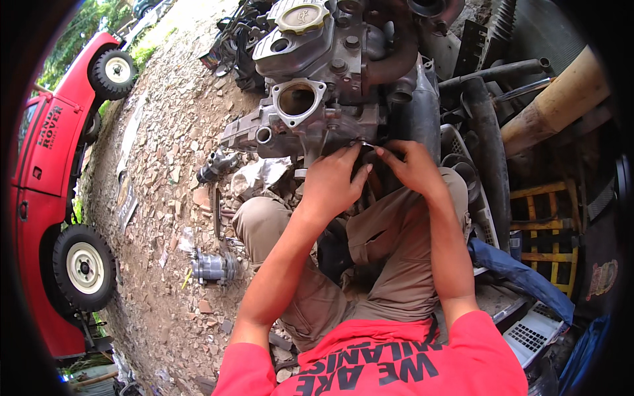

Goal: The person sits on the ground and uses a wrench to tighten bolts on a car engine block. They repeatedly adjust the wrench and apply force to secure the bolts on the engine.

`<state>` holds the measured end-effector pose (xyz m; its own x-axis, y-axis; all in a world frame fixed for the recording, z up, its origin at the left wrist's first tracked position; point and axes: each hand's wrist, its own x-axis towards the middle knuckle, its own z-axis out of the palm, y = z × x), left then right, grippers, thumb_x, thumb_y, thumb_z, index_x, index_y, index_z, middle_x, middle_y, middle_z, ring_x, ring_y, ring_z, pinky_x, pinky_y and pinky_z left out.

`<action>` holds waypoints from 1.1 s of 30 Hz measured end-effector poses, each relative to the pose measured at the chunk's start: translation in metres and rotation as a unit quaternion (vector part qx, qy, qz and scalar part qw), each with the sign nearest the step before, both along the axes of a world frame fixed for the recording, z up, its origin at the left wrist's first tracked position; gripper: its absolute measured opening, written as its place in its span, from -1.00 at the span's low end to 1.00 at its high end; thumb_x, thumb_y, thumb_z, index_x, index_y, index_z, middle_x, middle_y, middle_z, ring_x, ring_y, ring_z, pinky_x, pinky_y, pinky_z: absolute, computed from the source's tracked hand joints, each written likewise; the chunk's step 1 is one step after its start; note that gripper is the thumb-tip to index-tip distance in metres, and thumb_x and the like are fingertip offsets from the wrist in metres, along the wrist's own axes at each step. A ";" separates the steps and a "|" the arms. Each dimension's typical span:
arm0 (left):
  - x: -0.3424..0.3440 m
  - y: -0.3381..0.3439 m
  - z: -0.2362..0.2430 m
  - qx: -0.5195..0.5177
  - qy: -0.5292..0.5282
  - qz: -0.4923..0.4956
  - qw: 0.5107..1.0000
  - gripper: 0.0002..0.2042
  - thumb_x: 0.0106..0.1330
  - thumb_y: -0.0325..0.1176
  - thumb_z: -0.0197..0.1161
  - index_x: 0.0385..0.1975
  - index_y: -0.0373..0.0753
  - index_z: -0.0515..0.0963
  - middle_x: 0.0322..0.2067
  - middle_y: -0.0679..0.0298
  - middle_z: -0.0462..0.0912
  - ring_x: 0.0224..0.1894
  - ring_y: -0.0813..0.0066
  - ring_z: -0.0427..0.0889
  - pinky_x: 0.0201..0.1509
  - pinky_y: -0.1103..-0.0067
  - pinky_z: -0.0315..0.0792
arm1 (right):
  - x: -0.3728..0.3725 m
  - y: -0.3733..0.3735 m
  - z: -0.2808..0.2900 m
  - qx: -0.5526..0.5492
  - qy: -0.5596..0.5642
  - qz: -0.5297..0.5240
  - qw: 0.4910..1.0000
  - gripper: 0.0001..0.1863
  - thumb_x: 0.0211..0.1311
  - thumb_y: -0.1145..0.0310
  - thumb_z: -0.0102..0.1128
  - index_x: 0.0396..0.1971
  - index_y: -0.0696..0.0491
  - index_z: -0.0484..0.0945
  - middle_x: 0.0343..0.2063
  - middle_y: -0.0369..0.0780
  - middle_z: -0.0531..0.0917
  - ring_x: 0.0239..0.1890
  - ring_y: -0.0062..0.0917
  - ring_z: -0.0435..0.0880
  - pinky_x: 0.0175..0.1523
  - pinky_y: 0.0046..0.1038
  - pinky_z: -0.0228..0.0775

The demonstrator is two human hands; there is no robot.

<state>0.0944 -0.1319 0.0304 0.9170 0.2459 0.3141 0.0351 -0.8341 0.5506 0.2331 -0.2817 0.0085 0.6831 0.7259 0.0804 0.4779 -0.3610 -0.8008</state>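
Note:
An engine point(340, 72) of dull grey metal stands upright in front of me, with an oil filler cap point(302, 16) on top and a round three-bolt flange point(297, 100) facing me. My left hand point(335, 181) reaches to its lower front edge. The fingers are stretched against the metal and the thumb stands apart. Close beside it, my right hand point(417, 170) pinches a small shiny metal tool point(368, 144) between thumb and forefinger. The tool's tip meets the engine near my left fingertips; its exact kind is too small to tell.
Stony ground point(165, 218) lies to the left, holding a ribbed metal part point(212, 268) and a dark fitting point(216, 165). A red vehicle point(49, 171) stands farther left. Pipes point(489, 142), a bamboo pole point(558, 102) and a yellow crate point(545, 191) crowd my right.

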 end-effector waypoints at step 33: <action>0.000 0.038 0.013 -0.358 -0.062 0.138 0.921 -0.77 0.29 -0.35 0.33 -0.22 -0.41 0.67 -0.50 0.21 0.72 -0.50 0.64 0.64 -0.44 0.66 0.47 | -0.040 0.051 0.006 0.125 0.024 -0.049 0.991 -0.66 0.30 0.17 0.25 -0.30 0.19 0.68 -0.59 -0.10 0.67 -0.52 -0.63 0.62 -0.37 -0.49 0.41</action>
